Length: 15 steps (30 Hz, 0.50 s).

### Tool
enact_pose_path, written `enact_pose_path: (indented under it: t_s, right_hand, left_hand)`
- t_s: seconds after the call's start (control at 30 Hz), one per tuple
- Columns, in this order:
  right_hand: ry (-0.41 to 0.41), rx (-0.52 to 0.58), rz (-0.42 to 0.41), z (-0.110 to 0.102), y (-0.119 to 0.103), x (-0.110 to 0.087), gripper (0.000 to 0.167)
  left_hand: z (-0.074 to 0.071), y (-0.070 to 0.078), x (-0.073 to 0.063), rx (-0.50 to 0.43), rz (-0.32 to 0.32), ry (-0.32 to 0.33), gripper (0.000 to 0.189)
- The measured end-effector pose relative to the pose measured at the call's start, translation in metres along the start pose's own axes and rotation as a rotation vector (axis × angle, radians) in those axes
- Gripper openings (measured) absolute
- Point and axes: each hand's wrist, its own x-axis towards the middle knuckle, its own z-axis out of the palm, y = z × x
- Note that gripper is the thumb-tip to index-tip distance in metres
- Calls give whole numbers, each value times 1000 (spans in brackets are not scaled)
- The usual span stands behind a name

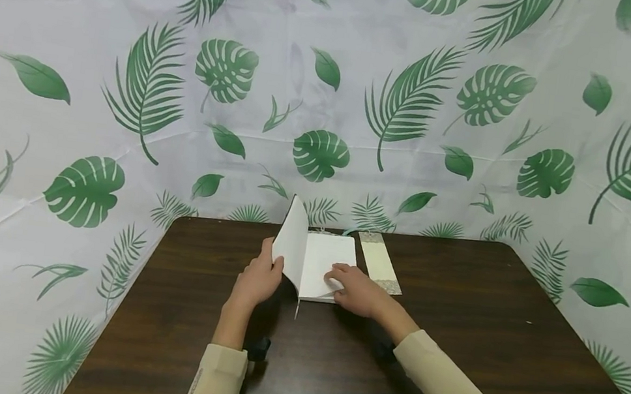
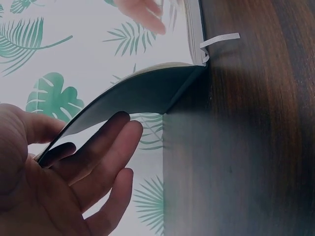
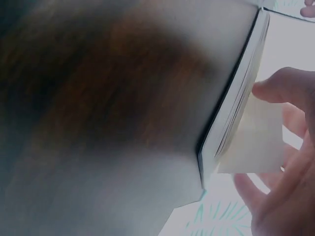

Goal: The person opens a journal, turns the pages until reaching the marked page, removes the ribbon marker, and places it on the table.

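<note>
1. At the left, the beige long sleeve (image 1: 216, 379) of the person carries a small line of dark marks, perhaps letters. It is too small to read.

2. The left hand (image 1: 260, 277) has its thumb and bent fingers (image 2: 115, 142) on opposite sides of a cover edge. The gap between them is narrow, and the cover is inside it; the lower fingers are spread loosely. I think this grip holds the cover raised, so the inside is accessible.

3. The dark-covered notebook with white paper pages (image 1: 326, 254) lies opened near the far edge of the dark brown wood-grain bench (image 1: 509, 352). Its left side stands tilted up, its right side is flat. I see no readable writing or brand on it.

4. From the lower end of its spine hangs a narrow white ribbon (image 1: 297, 310), probably for marking a page.

5. The right hand (image 1: 361, 293) has its thumb on a page and other fingers curled beyond the edge. It seems to pinch the lifted page corner, probably to separate one leaf.

6. Just right of the notebook lies a long cream strip with patterned ends (image 1: 380, 262), slanted. No text can be read there.
</note>
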Motion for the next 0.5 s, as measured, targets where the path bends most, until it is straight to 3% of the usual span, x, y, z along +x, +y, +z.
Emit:
enact_pose_path:
  t_s: [0.17, 0.33, 0.43, 0.5]
  right_hand:
    - [156, 6, 111, -3, 2, -4, 67]
    - [334, 142, 255, -2, 3, 1, 98]
    - [357, 224, 285, 1, 0, 8, 102]
    - [336, 283, 285, 3, -3, 10, 97]
  left_hand:
    - [5, 0, 0, 5, -8, -9, 54]
    - [6, 0, 2, 6, 6, -11, 55]
    - [6, 0, 2, 11, -1, 5, 53]
    - [7, 0, 3, 7, 0, 7, 51]
